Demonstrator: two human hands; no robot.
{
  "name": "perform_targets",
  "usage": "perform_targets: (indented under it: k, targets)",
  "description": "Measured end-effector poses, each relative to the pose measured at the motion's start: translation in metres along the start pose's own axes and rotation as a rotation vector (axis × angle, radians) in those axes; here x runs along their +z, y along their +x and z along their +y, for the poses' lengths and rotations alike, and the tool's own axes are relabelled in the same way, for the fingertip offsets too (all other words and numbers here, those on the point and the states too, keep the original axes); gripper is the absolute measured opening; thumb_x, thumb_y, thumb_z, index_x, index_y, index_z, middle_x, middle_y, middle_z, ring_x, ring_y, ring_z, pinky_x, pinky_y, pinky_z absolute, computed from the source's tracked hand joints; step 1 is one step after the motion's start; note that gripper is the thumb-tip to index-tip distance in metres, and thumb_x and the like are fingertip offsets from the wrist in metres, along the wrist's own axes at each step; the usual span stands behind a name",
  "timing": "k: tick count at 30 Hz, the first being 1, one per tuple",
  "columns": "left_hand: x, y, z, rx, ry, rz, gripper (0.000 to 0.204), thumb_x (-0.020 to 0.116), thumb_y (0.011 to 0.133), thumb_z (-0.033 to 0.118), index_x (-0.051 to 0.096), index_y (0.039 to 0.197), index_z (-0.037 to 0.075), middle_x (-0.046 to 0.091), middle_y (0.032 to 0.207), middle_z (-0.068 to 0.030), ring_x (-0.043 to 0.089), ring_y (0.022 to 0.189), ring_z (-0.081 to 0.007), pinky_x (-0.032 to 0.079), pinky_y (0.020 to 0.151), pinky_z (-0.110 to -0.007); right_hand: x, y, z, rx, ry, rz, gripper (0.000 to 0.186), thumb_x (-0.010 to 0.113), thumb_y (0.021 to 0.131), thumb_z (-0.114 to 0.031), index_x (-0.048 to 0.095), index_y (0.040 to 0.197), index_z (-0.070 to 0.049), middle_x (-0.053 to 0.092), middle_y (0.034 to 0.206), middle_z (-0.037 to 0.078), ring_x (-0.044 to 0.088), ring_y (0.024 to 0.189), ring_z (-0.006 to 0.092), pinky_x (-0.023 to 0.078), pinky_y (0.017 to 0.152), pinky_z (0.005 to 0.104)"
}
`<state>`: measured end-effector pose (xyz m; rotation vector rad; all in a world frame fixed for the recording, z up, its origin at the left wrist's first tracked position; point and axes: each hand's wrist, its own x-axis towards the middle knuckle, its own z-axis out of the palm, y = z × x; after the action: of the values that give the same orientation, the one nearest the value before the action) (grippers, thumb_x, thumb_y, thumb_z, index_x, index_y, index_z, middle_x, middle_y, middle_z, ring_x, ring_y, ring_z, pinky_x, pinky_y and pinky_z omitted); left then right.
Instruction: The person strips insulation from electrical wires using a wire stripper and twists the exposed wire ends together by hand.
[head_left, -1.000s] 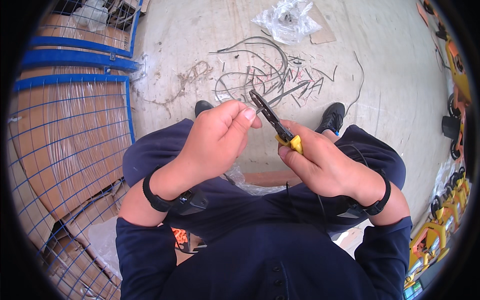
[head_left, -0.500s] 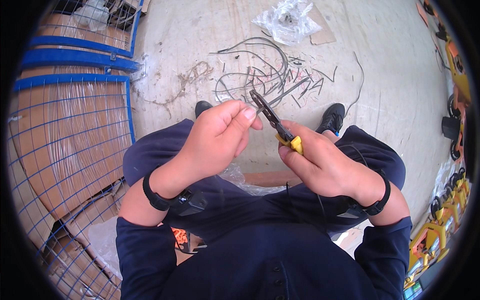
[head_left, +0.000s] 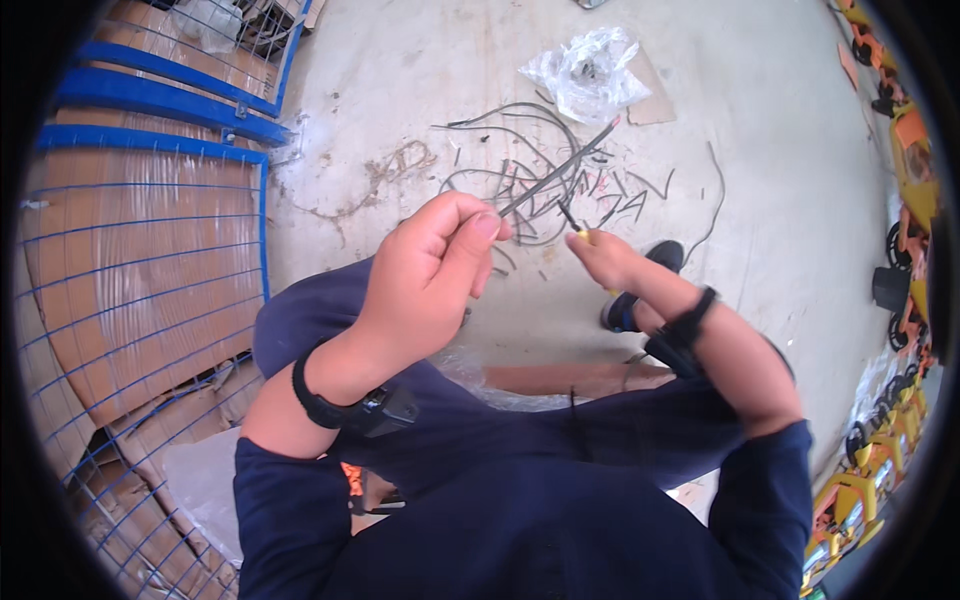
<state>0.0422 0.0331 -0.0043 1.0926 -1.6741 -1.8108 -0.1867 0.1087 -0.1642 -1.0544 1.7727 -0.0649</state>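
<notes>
Dark cable [head_left: 550, 178] is held aloft over the middle of the floor [head_left: 800, 200], slanted away to the right, with a reddish tip shown at its far end. Its near end is pinched between the thumb and curled fingers of the left hand [head_left: 425, 260]. Just beside it, pliers [head_left: 572, 220] with a dark head and yellow handles are gripped in the right hand [head_left: 605, 258] — blurred, so whether their jaws are parted cannot be told. Below and beyond the hands, cable loops [head_left: 520, 105] and short offcuts [head_left: 630, 208] are scattered, and one longer strand [head_left: 722, 190] is laid apart, nearer the floor's right edge. Toward the far edge, crumpled clear plastic [head_left: 585, 75] is spread partly over flat cardboard [head_left: 652, 95]. Along the left edge, large cartons [head_left: 170, 280] are enclosed by a blue mesh frame [head_left: 165, 105]; along the right, yellow equipment [head_left: 912, 190] is lined up — partly cut off.
</notes>
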Motion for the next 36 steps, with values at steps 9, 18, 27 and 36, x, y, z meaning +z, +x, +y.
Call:
perform_targets:
  k: [9,18,27,36]
  targets:
    - [-0.008,0.005,-0.004,0.035,0.044,0.071,0.016,0.051,0.101,0.012,0.058,0.098,-0.002,0.052,0.062,0.0007,0.046,0.055,-0.0039,0.038,0.054,-0.021,0.099,0.152,0.090,0.192,-0.080,0.335,0.043,0.054,0.089,-0.028,0.049,0.114,0.006,0.054,0.114,0.035,0.055,0.107,0.0459,0.048,0.092,0.0489]
    - [-0.017,0.003,-0.010,0.025,0.093,0.140,0.014,0.051,0.100,0.011,0.057,0.097,-0.002,0.057,0.070,-0.0019,0.048,0.057,-0.0045,0.040,0.055,-0.021,0.115,0.170,0.103,0.273,-0.009,0.345,0.063,0.067,0.080,-0.029,0.042,0.124,0.008,0.051,0.122,0.031,0.053,0.115,0.0458,0.046,0.096,0.0490]
    - [-0.007,0.008,0.002,0.141,0.362,0.032,0.005,0.057,0.093,0.008,0.058,0.093,0.003,0.056,0.072,-0.0124,0.055,0.063,-0.0281,0.044,0.060,-0.034,-0.129,0.079,0.006,-0.350,-0.005,1.040,0.027,0.058,0.091,-0.017,0.063,0.110,0.002,0.067,0.105,0.020,0.063,0.101,0.0353,0.050,0.086,0.0421]
    - [0.009,0.000,0.010,0.688,0.470,0.055,0.006,0.062,0.091,0.004,0.063,0.094,-0.001,0.062,0.078,-0.0104,0.056,0.063,-0.0219,0.044,0.057,-0.030,-0.106,-0.156,-0.108,-0.587,0.135,-0.073,0.024,0.053,0.101,-0.018,0.067,0.107,0.002,0.065,0.082,0.004,0.057,0.071,0.0086,0.048,0.065,0.0252]
